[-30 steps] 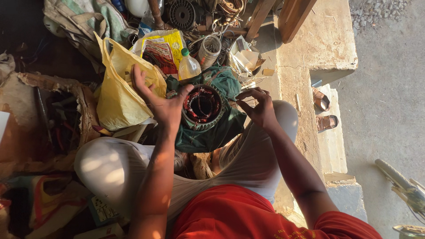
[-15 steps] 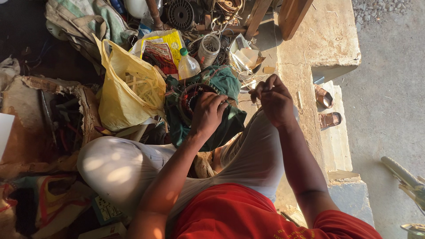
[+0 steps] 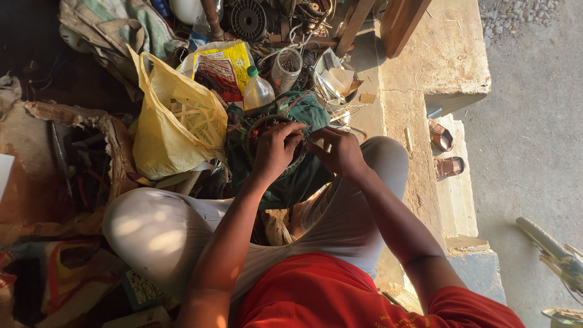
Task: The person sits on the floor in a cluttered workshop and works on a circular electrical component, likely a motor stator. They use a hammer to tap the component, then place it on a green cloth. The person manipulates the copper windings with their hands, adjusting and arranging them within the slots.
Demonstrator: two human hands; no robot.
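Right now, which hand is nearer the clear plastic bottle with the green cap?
Left. The left hand rests on the round motor winding just below the bottle; the right hand is farther right.

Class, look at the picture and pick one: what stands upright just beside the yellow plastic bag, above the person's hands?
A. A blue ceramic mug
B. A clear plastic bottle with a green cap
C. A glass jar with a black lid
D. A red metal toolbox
B: a clear bottle with a green cap stands between the yellow plastic bag and the ring-shaped motor part that the left hand rests on.
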